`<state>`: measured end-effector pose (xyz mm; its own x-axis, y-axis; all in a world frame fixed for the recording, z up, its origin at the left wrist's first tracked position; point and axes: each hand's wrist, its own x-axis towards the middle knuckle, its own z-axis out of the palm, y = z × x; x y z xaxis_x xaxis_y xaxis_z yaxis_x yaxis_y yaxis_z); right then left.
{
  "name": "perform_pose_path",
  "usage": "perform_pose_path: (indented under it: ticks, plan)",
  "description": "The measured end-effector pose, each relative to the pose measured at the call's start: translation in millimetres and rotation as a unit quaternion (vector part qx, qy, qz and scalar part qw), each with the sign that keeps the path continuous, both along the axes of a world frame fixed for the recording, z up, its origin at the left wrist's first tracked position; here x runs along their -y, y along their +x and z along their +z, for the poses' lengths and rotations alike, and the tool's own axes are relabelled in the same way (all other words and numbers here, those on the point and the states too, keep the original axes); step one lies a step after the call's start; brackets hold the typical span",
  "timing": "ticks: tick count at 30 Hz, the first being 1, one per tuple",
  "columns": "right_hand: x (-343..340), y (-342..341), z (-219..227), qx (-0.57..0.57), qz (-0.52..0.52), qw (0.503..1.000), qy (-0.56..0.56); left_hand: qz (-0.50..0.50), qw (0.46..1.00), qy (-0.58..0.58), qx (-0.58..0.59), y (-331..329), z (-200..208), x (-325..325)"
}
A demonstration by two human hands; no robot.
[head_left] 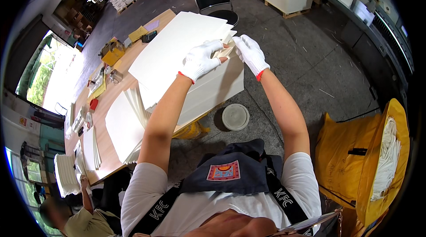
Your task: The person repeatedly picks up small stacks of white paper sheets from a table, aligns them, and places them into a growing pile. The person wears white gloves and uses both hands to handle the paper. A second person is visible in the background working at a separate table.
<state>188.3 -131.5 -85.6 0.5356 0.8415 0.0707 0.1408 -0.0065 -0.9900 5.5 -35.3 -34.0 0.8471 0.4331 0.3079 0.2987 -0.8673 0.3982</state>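
Note:
A tall stack of large white paper or card sheets (173, 44) stands at the table's right end, its upper sheets fanned and out of line. My left hand (199, 61), in a white knit glove with a red cuff, lies over the stack's near right edge. Bare thumb and finger tips poke out of that glove, closed on the edges of several sheets. My right hand (252, 54), gloved the same way, is at the sheets' right corner with its fingers bent together against them. The fingertips of the right hand are partly hidden.
The wooden table (100, 104) also bears another fanned sheet pile (124, 124), a yellow box (112, 52), a calculator (149, 36) and a metal cup (116, 76). A round bucket (235, 117) stands below. A yellow bag (346, 161) is at right, a chair (215, 4) beyond, a co-worker (86, 219) at lower left.

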Motion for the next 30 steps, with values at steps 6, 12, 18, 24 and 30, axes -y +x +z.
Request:
perform_pose_path:
  ticks: [6, 12, 18, 24, 30]
  plan:
    - [1.8, 3.1, -1.6, 0.017, -0.006, 1.0, -0.004, 0.009, 1.0, -0.017, -0.018, 5.0, 0.5, -0.1]
    - [13.6, -13.7, 17.3, 0.166, -0.139, 0.976, 0.008, -0.026, 0.978, 0.182, 0.098, 2.1, -14.9, 0.1]
    - [-9.3, -60.4, 26.4, -0.537, 0.063, 0.802, 0.254, -0.051, 0.98, 0.16, 0.109, -9.4, -2.3, 6.9]
    - [-34.8, -104.8, 13.0, -0.561, 0.188, 0.803, 0.068, -0.095, 0.931, 0.216, 0.279, -83.2, -30.3, 31.8]
    - [-41.5, -143.4, 12.0, -0.492, 0.148, 0.857, 0.034, 0.157, 0.959, 0.171, 0.164, -178.7, -75.9, 68.4]
